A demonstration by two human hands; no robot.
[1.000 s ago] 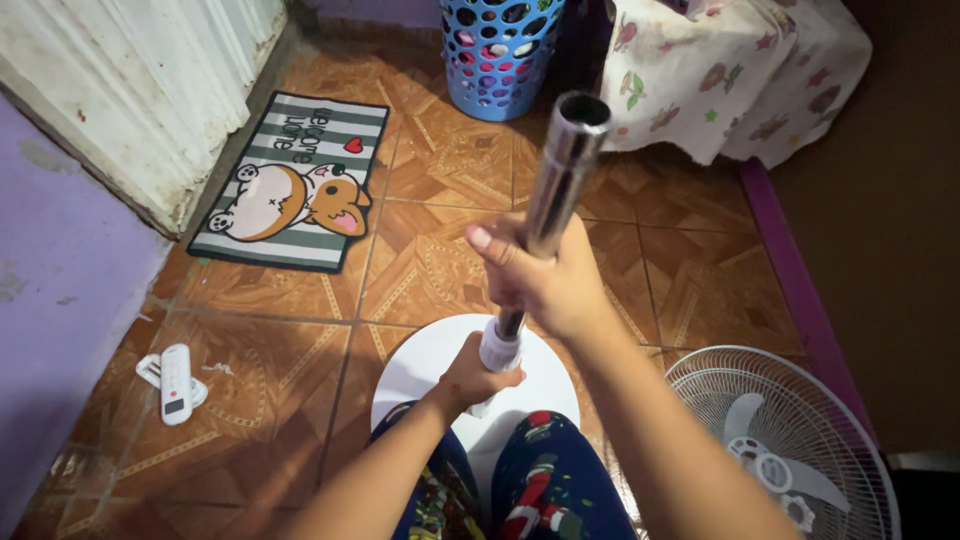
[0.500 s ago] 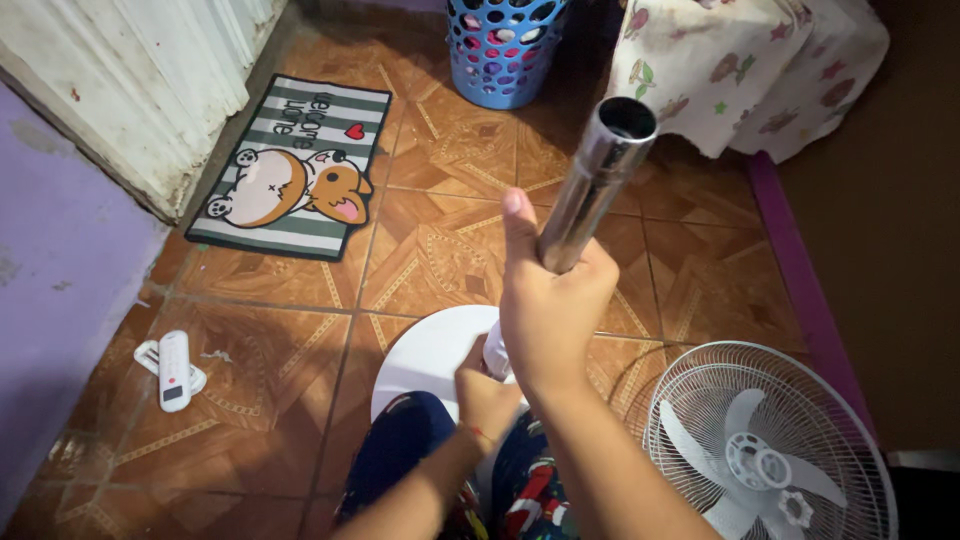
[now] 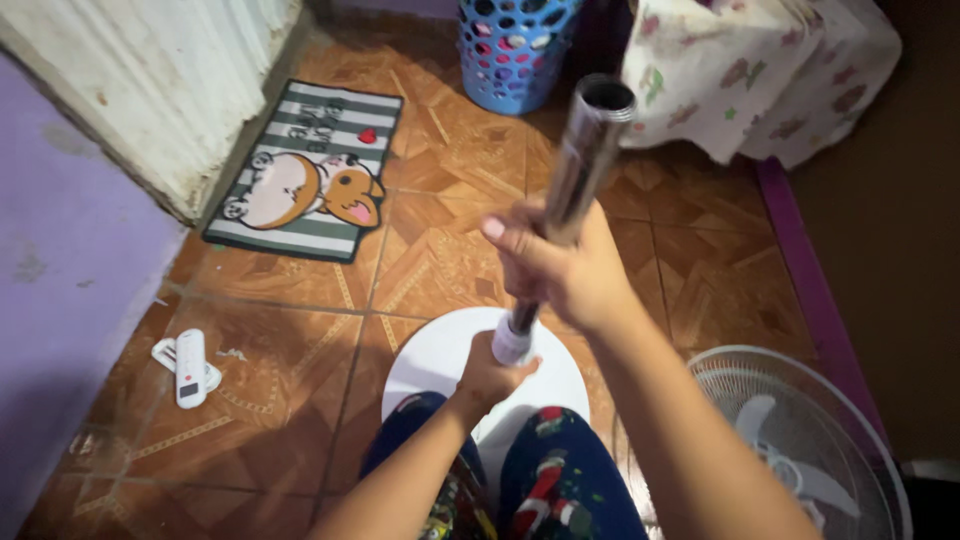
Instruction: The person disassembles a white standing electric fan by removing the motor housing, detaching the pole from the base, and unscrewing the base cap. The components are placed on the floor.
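So the chrome pole (image 3: 575, 170) stands nearly upright from the middle of the round white base (image 3: 440, 345), leaning slightly away. Right hand (image 3: 555, 265) is wrapped tight mid-pole, left hand (image 3: 490, 375) clamps the white collar (image 3: 512, 345) right below.

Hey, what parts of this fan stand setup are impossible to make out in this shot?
All in the head view:
- Where the chrome pole meets the round white base: hidden by the left hand on the white collar.
- Pole's middle: covered by the right hand.
- Fan head: blurred, cut off by the bottom edge.
- White remote: buttons too small.
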